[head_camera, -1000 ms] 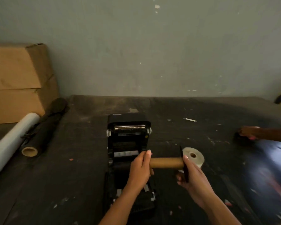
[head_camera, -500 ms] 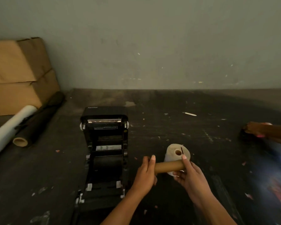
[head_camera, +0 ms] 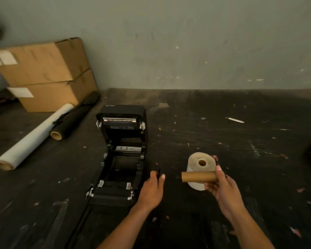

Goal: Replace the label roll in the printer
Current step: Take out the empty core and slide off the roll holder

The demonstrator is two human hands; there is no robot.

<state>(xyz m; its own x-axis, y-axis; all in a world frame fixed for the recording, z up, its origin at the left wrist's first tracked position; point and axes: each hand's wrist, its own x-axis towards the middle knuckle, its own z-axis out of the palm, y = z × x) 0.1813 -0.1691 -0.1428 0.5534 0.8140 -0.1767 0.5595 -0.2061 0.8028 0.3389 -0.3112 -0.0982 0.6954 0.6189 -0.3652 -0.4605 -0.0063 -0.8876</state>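
Head view is showing us gripping the empty cardboard core in our right hand, while our left hand is pinching a small dark part, likely a spindle end. Just beyond the core, the fresh label roll is standing on the surface. Left of our hands, the printer is lying open, its bay empty; loading is remaining.

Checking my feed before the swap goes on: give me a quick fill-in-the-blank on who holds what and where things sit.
1. The right hand holds the brown ____ core.
2. The printer has its lid ____.
3. The white label roll stands on the table to the ____ of the printer.
4. The left hand pinches a small ____ part.

Missing words: cardboard; open; right; black
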